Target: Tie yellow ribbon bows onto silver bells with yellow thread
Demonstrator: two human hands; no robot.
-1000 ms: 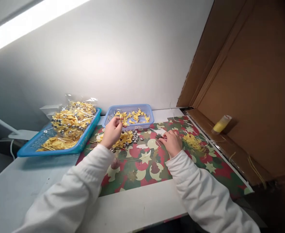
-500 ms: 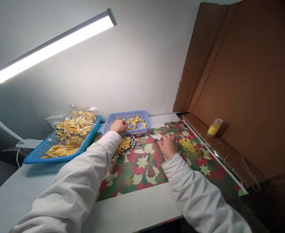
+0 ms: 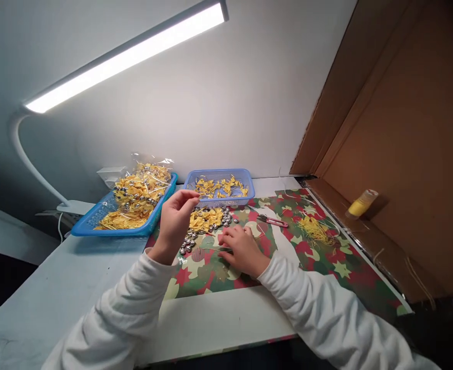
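Note:
My left hand (image 3: 174, 223) is raised over the near side of the small blue basket, thumb and forefinger pinched together; whatever is between them is too small to make out. Low over the camouflage-patterned mat (image 3: 207, 280), my right hand (image 3: 244, 252) has its fingers apart, close to a thin pale cord (image 3: 211, 249). Between the hands and the basket lie a pile of yellow ribbon-like pieces (image 3: 203, 220) and several silver bells or beads (image 3: 188, 244). Thread snips with a pink handle (image 3: 276, 221) rest on the mat, beyond my right hand.
The small blue basket (image 3: 249, 191) contains yellow knotted pieces. A larger blue tray (image 3: 114, 232) on the left bears yellow pieces and a filled clear bag (image 3: 144, 187). Yellow thread scraps (image 3: 314, 230), a yellow-filled bottle (image 3: 361, 204), cardboard (image 3: 396, 128) and a lamp (image 3: 134, 56) surround the workspace.
My left hand has come back from inside the small basket, its fingertips pinched. My right hand has let go of the snips and moved left and nearer. The camera view has shifted.

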